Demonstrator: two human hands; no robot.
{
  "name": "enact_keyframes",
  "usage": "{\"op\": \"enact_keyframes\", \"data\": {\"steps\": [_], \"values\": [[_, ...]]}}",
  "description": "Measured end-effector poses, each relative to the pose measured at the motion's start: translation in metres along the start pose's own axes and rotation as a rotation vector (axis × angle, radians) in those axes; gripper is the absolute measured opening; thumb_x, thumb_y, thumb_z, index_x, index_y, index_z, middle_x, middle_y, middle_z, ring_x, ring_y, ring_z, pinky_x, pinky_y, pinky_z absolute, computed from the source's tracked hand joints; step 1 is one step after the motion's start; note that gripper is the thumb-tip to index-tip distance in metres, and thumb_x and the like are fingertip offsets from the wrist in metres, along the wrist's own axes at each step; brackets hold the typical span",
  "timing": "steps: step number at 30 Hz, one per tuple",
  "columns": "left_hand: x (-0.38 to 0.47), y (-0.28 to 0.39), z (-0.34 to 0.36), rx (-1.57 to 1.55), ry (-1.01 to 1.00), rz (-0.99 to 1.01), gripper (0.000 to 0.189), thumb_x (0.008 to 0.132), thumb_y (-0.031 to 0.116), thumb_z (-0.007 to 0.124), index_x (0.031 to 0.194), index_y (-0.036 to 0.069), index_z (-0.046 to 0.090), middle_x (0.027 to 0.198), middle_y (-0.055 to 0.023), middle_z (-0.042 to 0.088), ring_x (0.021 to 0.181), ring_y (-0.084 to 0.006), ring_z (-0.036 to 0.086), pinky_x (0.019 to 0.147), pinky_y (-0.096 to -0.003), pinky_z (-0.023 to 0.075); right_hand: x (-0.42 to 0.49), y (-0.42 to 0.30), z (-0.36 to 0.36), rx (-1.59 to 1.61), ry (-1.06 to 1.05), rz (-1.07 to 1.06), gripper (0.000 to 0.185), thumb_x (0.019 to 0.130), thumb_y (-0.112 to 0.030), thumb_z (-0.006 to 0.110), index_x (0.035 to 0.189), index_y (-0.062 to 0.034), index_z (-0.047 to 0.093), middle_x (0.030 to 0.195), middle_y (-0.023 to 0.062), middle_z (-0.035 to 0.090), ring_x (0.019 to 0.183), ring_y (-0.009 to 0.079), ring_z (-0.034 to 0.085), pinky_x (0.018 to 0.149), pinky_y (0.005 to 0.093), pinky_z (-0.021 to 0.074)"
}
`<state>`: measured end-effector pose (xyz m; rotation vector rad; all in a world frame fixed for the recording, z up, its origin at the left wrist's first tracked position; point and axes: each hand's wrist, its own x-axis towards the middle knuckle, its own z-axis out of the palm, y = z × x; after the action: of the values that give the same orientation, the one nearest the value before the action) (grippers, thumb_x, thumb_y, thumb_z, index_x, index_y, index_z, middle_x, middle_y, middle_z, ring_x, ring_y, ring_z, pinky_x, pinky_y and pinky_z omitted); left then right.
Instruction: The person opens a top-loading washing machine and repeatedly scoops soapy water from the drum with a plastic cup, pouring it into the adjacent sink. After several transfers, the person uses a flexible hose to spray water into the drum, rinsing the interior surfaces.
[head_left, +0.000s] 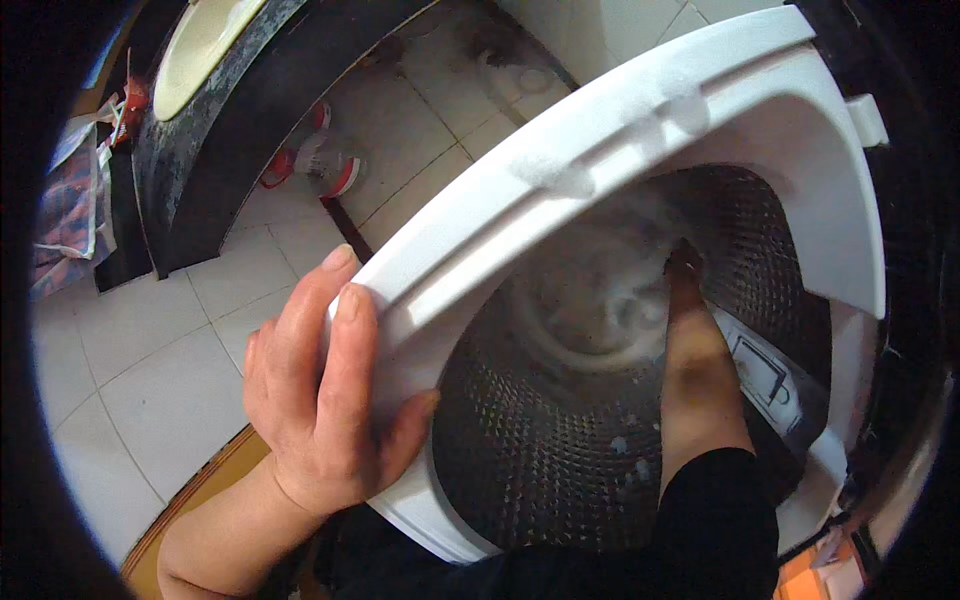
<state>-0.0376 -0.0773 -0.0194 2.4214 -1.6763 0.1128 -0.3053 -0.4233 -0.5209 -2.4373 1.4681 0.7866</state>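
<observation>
My left hand grips the white plastic rim of a top-loading washing machine, fingers over the outer edge and thumb on the inside. My right arm reaches down into the perforated metal drum. Deep in the drum, my right hand is dark and blurred, close to the far wall; whether it holds anything cannot be made out. Around the drum's bottom there is a pale ring and a hazy whitish patch. A pale plastic panel runs down the drum wall beside my right forearm. Small whitish bits cling to the near wall.
Clear plastic bottles with red parts lie on the tiled floor beyond the machine. A black counter edge with a cream basin curves along the upper left. Beside it hangs a patterned bag. Something orange shows at lower right.
</observation>
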Motion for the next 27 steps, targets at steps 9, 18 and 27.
{"op": "enact_keyframes", "data": {"steps": [9, 18, 27], "values": [[-0.004, 0.0, -0.013, -0.041, -0.239, -0.058, 0.092, 0.075, 0.025, 0.072, 0.145, -0.01, 0.023, 0.139, -0.0376, 0.033, 0.129, -0.0462, 0.039, 0.107, -0.0519, 0.0327, 0.024, -0.089, 0.015, -0.135, 0.049, -0.421, 0.041, 0.085, -0.022, 0.064, 0.125, -0.0164, 0.058, 0.127, 0.0085, 0.057, 0.122, 0.027, 0.051, 0.106, 0.044, 0.0373], [-0.002, -0.004, -0.007, -0.047, -0.189, -0.035, 0.09, 0.075, 0.023, 0.072, 0.145, -0.01, 0.027, 0.138, -0.0351, 0.037, 0.127, -0.045, 0.042, 0.106, -0.051, 0.0348, -0.059, -0.207, 0.033, 0.014, -0.035, -0.792, 0.033, 0.087, -0.022, 0.059, 0.119, -0.0138, 0.061, 0.126, 0.0102, 0.057, 0.123, 0.0282, 0.05, 0.106, 0.0446, 0.0367], [-0.001, -0.003, -0.004, -0.063, -0.138, -0.036, 0.089, 0.069, 0.016, 0.074, 0.143, -0.008, 0.033, 0.136, -0.0339, 0.041, 0.126, -0.0438, 0.045, 0.104, -0.05, 0.0382, -0.174, -0.144, 0.067, -0.316, -0.496, -1.26, 0.02, 0.082, -0.019, 0.061, 0.098, -0.0089, 0.067, 0.105, 0.0112, 0.065, 0.106, 0.0307, 0.059, 0.089, 0.0414, 0.0513]]}}
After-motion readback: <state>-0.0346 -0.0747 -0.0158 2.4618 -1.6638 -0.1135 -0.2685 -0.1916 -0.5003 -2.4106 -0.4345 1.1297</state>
